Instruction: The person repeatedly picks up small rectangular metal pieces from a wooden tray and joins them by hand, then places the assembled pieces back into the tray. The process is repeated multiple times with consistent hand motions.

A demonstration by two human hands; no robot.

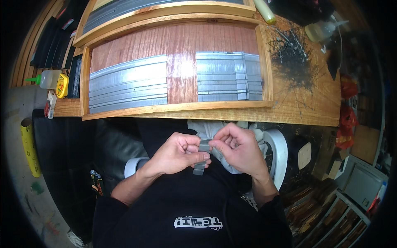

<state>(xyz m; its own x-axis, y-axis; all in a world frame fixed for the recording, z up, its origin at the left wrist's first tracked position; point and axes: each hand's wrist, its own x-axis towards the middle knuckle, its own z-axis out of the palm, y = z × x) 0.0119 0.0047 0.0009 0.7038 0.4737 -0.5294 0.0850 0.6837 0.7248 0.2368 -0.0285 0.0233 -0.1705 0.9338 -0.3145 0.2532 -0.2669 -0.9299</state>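
Note:
My left hand [178, 155] is closed around a short grey segmented strip [198, 170], held in front of my body below the table edge. The strip's lower end hangs out beneath the left thumb, and its upper part shows between the two hands. At the upper right edge of the strip, my right hand [236, 145] is pinched, thumb against forefinger. Anything small inside that pinch is hidden. Beyond the hands, a wooden tray [178, 108] holds two blocks of long grey strips [128, 82], and a segmented strip [241, 78] lies across the right-hand block [215, 78].
A second wooden tray [165, 15] adjoins at the back. Thin dark wires [293, 58] lie heaped on the table's right, near a squeeze bottle [320, 31]. At left stand a green-tipped bottle [49, 79] and a yellow tape measure [62, 85]. A pale cloth [231, 165] lies under my hands.

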